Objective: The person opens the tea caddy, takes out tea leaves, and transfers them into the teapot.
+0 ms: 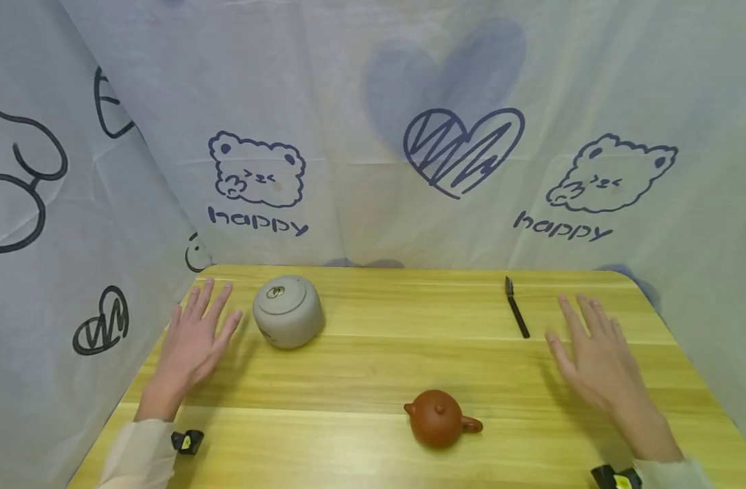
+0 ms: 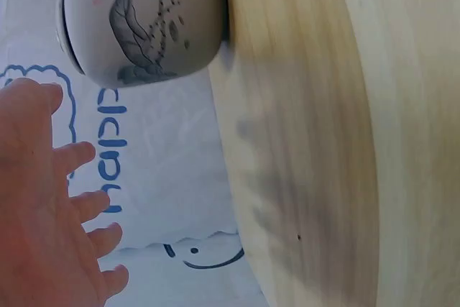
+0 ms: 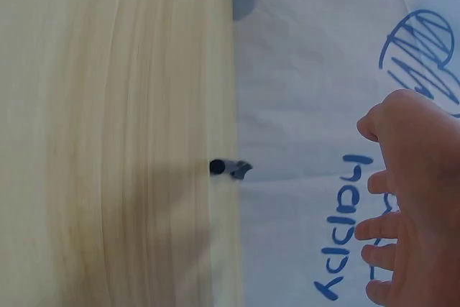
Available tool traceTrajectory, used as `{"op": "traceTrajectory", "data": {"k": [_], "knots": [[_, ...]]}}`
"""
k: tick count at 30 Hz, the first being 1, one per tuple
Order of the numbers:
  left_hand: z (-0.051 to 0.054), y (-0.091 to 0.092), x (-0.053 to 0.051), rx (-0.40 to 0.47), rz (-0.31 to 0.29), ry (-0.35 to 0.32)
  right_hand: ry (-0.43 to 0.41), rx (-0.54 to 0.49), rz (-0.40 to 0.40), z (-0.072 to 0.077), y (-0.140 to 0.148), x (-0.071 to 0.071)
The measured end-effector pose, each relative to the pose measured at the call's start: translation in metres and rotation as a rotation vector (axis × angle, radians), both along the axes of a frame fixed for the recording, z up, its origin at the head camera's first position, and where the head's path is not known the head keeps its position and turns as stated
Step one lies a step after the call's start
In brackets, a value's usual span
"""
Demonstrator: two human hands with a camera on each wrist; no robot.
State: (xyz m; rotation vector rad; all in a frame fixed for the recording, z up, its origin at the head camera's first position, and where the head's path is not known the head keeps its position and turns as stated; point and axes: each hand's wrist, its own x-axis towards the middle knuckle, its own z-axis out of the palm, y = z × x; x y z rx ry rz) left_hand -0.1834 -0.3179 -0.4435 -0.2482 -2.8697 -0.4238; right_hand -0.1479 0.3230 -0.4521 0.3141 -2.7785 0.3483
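My left hand (image 1: 192,343) hovers over the table's left side with fingers spread, holding nothing. Just right of it stands a lidded grey ceramic jar (image 1: 287,312) with a small ring emblem on its lid. In the left wrist view the jar (image 2: 147,23) shows a painted leaf and twig. My right hand (image 1: 599,356) is likewise spread and holds nothing, above the table's right side. To its left lies a slim black-handled tool (image 1: 518,316), perhaps a brush, its head toward the back. A small reddish-brown clay teapot (image 1: 436,419) sits near the front, spout left, handle right.
The light wooden table (image 1: 361,367) has rounded back corners. Behind it hangs a pale cloth (image 1: 348,81) printed with hearts, bears and "happy"; more cloth (image 1: 37,292) hangs along the left side. Dark wrist straps with cameras (image 1: 187,442) are on both wrists.
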Motion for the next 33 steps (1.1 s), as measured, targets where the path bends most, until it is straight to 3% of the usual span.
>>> {"op": "traceTrajectory", "data": {"k": [7,14,18,26,30,33], "knots": [[0.006,0.016,0.009,0.001,-0.019,0.026,0.058,-0.037,0.037,0.004,-0.013,0.009],[0.013,0.046,0.024,0.058,-0.043,0.053,0.074,-0.135,0.093,0.004,-0.031,0.019],[0.013,0.066,0.031,0.103,-0.097,0.111,0.085,-0.196,0.127,0.006,-0.043,0.026],[0.011,0.107,0.043,0.194,-0.221,0.241,0.022,-0.318,0.178,0.008,-0.067,0.040],[0.009,0.126,0.047,0.266,-0.271,0.244,0.033,-0.341,0.208,0.008,-0.077,0.045],[0.005,0.138,0.049,0.338,-0.304,0.198,0.047,-0.387,0.251,0.005,-0.086,0.047]]}}
